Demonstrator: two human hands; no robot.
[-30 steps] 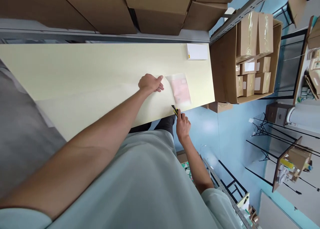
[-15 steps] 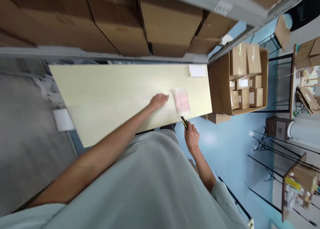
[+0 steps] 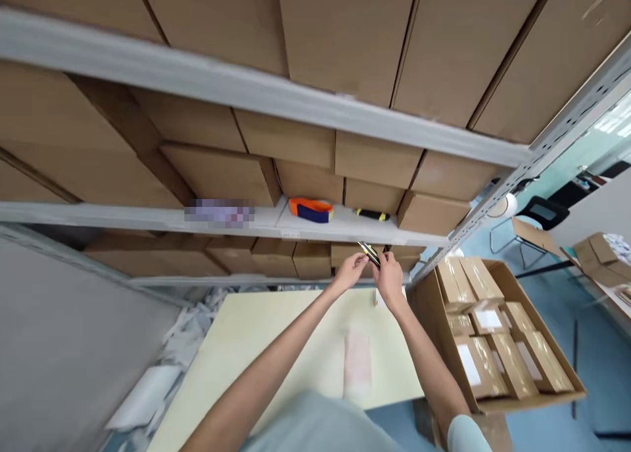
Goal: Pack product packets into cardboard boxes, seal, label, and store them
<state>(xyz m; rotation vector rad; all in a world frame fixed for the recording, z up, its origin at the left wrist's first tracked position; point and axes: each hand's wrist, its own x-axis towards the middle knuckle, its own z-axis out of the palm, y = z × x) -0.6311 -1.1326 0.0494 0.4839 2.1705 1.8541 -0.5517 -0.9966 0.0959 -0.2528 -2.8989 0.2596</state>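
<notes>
The left hand (image 3: 351,271) and right hand (image 3: 388,281) pinch a slim black-and-yellow cutter (image 3: 369,252), lower end hidden; from here, the flat pink packet (image 3: 357,363) looks blurred.

Arms (image 3: 276,363) outstretched, left hand (image 3: 350,272) beside right hand (image 3: 388,278), fingers (image 3: 362,259) curled

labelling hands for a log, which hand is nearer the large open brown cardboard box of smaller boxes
Right. The right hand is left of the large open brown cardboard box in the view, apart from it; the left hand is farther left, beyond the right one.
</notes>
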